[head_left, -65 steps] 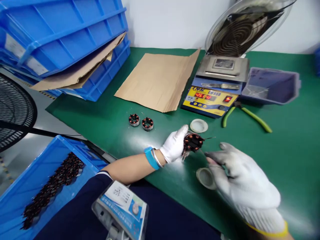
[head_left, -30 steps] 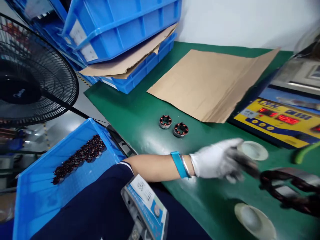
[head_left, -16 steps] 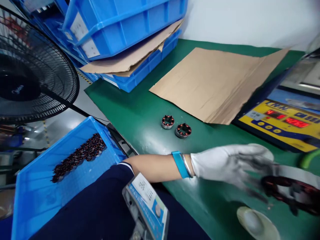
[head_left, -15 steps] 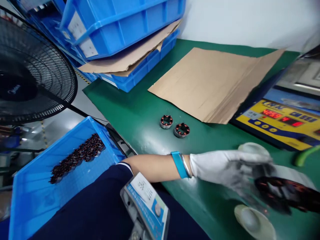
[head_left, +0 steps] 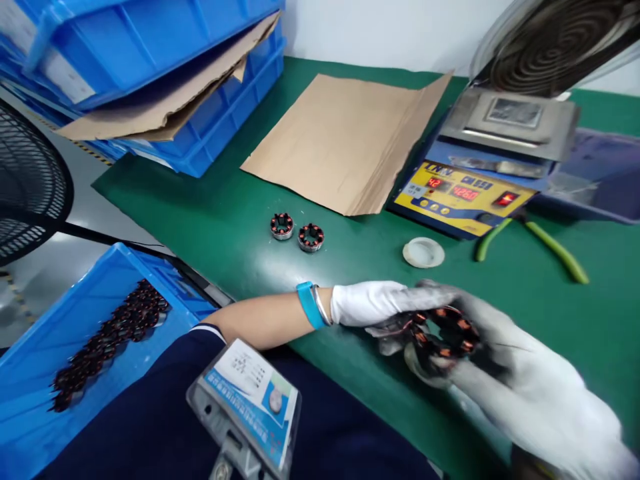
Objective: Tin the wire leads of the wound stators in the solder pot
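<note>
Both my hands wear white gloves with dark-stained fingers. Between them is a ring-shaped motor stator (head_left: 467, 327) with copper windings and black insulation, its open centre facing me. My right hand (head_left: 530, 380) wraps round it from the right, thumb underneath. Against its left and upper side my left hand (head_left: 390, 310) closes, fingertips partly hidden. Whether more stators sit behind it, I cannot tell. Two other stators, a left one (head_left: 282, 227) and a right one (head_left: 311, 237), lie side by side on the green tabletop (head_left: 225, 220). A shallow whitish dish (head_left: 423, 253) lies beyond my hands.
A yellow-blue soldering station (head_left: 463, 197) with red digits stands at back right, green-handled pliers (head_left: 557, 250) before it. Cardboard (head_left: 345, 133) lies behind the stators. Stacked blue crates (head_left: 175, 47) rise back left. A blue bin (head_left: 113, 267) holding many stators and a fan (head_left: 30, 180) are left.
My view has swung right, bringing my right hand into clear sight. The blurred stators at the far right are now a ring held between both hands, nearer my body.
</note>
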A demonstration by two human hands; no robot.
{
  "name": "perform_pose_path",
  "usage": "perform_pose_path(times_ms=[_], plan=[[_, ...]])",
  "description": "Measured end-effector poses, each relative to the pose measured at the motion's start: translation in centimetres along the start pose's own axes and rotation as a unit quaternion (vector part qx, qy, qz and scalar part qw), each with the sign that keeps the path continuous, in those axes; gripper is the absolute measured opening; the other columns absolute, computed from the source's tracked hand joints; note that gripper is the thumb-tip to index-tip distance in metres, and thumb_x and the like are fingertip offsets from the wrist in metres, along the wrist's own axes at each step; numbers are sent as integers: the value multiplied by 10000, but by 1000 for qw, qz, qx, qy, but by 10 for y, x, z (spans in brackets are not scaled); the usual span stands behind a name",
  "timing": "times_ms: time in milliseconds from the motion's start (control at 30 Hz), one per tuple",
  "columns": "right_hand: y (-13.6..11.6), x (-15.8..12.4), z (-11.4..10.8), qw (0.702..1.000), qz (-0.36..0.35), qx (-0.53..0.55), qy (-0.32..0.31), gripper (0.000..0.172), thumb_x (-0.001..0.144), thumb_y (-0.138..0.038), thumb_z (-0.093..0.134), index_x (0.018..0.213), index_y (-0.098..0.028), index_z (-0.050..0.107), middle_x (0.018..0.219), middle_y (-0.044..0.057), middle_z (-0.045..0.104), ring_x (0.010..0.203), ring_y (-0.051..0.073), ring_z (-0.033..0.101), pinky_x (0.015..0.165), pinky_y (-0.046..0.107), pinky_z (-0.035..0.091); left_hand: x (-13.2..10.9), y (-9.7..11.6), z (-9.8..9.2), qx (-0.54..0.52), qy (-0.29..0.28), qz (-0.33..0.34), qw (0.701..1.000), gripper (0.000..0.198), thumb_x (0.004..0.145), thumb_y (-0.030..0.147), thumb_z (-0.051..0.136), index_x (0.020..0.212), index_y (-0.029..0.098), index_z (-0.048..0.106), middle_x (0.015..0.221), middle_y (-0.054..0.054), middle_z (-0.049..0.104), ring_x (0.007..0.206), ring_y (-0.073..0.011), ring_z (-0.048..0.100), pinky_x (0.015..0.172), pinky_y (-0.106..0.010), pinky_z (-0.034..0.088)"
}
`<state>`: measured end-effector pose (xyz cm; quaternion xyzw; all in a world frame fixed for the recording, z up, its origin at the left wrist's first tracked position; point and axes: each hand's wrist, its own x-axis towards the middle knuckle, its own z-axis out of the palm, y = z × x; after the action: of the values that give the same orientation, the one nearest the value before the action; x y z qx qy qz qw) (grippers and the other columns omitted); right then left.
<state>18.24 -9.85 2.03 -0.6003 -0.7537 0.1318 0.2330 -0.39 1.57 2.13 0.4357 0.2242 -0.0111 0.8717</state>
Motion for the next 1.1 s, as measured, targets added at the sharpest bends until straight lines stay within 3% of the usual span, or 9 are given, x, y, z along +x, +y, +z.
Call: perform_pose_path(times_ms=[167, 300, 367, 433, 500, 600, 800, 933, 1100], plan=[[-4, 9, 6, 994, -53, -60, 74, 411, 887, -483, 508, 1240, -275, 485, 1099, 78, 628, 939, 245, 650, 799, 394, 589, -2, 10, 5, 116, 103, 111, 982, 141, 923, 232, 558, 916, 149, 672, 856, 12, 667, 786, -91, 610, 715, -166, 484], [2, 8, 0, 984, -80, -101, 119, 404, 879, -442, 568, 1198, -203, 503, 1063, 137, 613, 917, 270, 624, 758, 398, 561, -11, 18, 4, 249, 149, 116, 950, 290, 790, 402, 706, 714, 160, 567, 659, 39, 586, 605, -84, 537, 566, -191, 428], [2, 7, -3, 982, -92, -101, 130, 403, 877, -423, 585, 1194, -186, 509, 1073, 149, 613, 932, 274, 621, 765, 393, 554, -19, 23, 0, 254, 134, 70, 955, 395, 782, 510, 680, 669, 171, 514, 575, 43, 547, 483, -76, 486, 471, -203, 378], [0, 7, -7, 979, -99, -108, 143, 391, 874, -437, 592, 1159, -180, 517, 1041, 143, 621, 901, 265, 624, 752, 384, 549, -28, 29, -6, 243, 64, 34, 967, 420, 758, 528, 694, 651, 172, 499, 536, 39, 542, 424, -72, 459, 426, -205, 353], [-2, 7, -10, 973, -84, -132, 168, 397, 865, -475, 606, 1125, -185, 525, 1011, 124, 627, 874, 247, 629, 745, 367, 547, -32, 33, -12, 230, 31, 44, 972, 427, 729, 509, 729, 627, 168, 493, 485, 48, 505, 394, -59, 422, 406, -195, 326], [-2, 9, -12, 966, -53, -161, 194, 421, 839, -508, 643, 1099, -193, 538, 988, 107, 629, 852, 227, 633, 736, 343, 546, -24, 28, -12, 201, 94, 94, 971, 432, 697, 521, 757, 665, 158, 526, 528, 47, 529, 418, -48, 436, 410, -177, 335], [7, 15, -8, 958, -139, -178, 174, 399, 869, -524, 546, 1015, -153, 554, 1013, 156, 630, 982, 308, 622, 863, 453, 545, -3, 7, 6, 137, 75, 10, 988, 436, 725, 544, 740, 685, 151, 556, 559, 48, 546, 412, -52, 469, 370, -170, 343], [8, 11, -3, 978, -22, -156, 139, 481, 858, -642, 482, 1021, -199, 574, 1139, 115, 630, 992, 243, 648, 791, 349, 579, -4, 19, -8, 60, 207, 43, 976, 343, 859, 407, 643, 669, 150, 520, 485, 62, 501, 358, -34, 418, 350, -151, 276], [19, 27, -1, 972, 153, -145, 108, 521, 729, -575, 573, 1099, -209, 585, 1148, 101, 635, 1027, 274, 637, 849, 382, 557, 4, 22, -20, -20, 356, 156, 921, 333, 957, 357, 490, 688, 162, 489, 481, 61, 509, 341, -32, 406, 362, -147, 281]])
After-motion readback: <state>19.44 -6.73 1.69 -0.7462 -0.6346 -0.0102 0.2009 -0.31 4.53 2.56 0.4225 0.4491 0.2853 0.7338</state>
